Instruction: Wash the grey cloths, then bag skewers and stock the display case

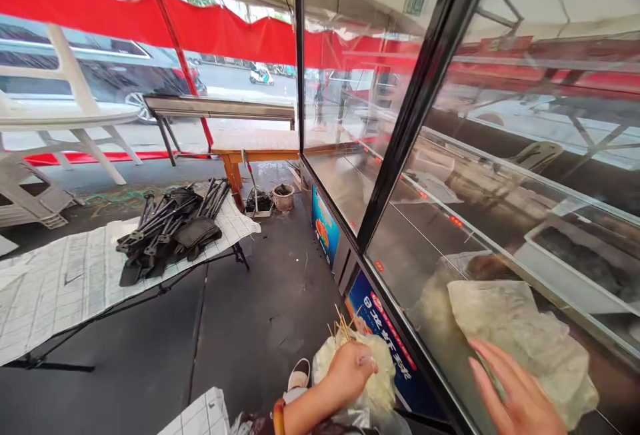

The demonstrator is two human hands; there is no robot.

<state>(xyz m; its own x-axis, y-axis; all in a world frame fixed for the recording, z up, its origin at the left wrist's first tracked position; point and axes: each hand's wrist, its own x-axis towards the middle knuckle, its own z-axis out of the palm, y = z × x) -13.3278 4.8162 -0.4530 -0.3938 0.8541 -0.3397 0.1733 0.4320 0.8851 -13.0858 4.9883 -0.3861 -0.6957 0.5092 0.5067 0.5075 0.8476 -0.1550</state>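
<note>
My left hand (350, 372) is closed at the top of a clear plastic bag (383, 378) with pale yellowish contents. Several thin wooden skewers (344, 327) stick up out of it, behind the fingers. At the lower right, my right hand (520, 392) has its fingers bent at the edge of a crumpled pale, translucent sheet (525, 335), plastic or thin cloth. Part of the sheet seems pinched between the fingers. The sheet lies against or just in front of the glass panel (425, 235) of a black-framed display cabinet, which shows a blurred reflection of it.
Folded black frames (175, 225) lie on a long table with a white checked cover (75, 282) at left. A dustpan (259, 205) and a pot (283, 196) stand on the dark floor (245, 328). White plastic chairs (75, 75) are stacked at far left. Inside the cabinet is a white tray (545, 242).
</note>
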